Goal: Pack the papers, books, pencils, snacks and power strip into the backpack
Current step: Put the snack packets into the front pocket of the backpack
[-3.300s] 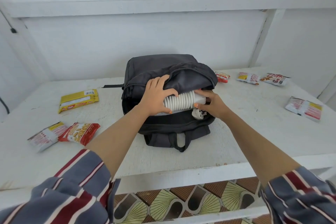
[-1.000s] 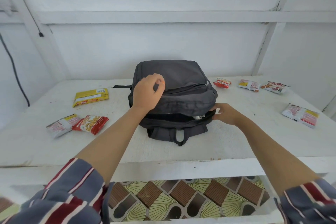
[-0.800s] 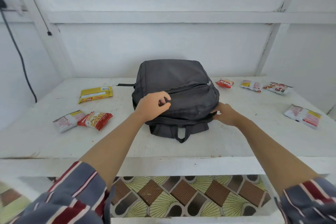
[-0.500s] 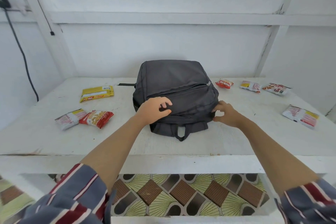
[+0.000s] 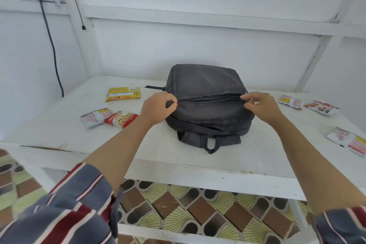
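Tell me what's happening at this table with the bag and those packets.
A person has a dark grey backpack lying flat on the white table. The left hand grips the fabric at the left end of a zipper line across it, and the right hand pinches at the right end. The bag looks closed. Snack packets lie loose on both sides of it, not yet packed.

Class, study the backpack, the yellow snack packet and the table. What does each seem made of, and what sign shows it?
The backpack: dark grey woven fabric, probably synthetic, matte; it creases and sags softly. The yellow snack packet: thin plastic film, glossy, with printed label. The table: likely painted wood, white and matte; scuffs and a dark crack near its front edge.
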